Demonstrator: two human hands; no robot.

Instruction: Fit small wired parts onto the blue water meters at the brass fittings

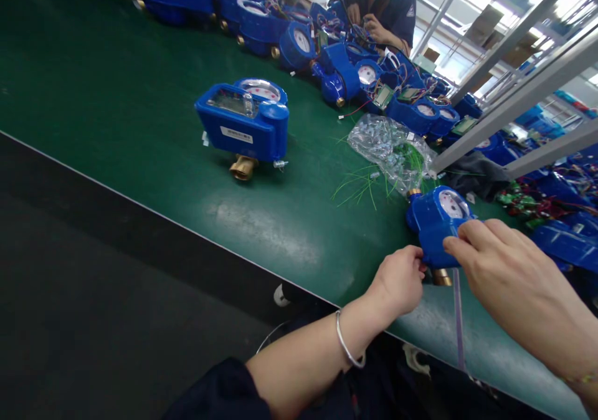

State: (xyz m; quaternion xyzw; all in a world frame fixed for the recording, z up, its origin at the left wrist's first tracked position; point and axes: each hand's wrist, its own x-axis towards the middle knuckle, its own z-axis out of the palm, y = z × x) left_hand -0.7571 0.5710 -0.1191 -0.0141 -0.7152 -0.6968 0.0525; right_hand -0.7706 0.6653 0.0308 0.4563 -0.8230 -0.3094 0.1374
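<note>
A blue meter [432,227] with a round white dial and brass fittings stands near the front edge of the green table. My left hand [400,280], with a silver bangle on its wrist, has its fingers closed at the meter's lower left side; what they pinch is too small to make out. Over the meter's right side, my right hand [502,267] is wrapped, gripping it beside the dial. Another blue meter [247,124], with a label and a clear window, sits farther left. Behind the held meter lies a clear plastic bag [387,146] of small parts, with thin green wires [364,183] beside it.
Many blue meters [331,74] with loose wires line the back of the green table [154,158]. A grey metal frame [502,108] rises at the right. Across the table, a person [374,15] in dark clothing works with both hands.
</note>
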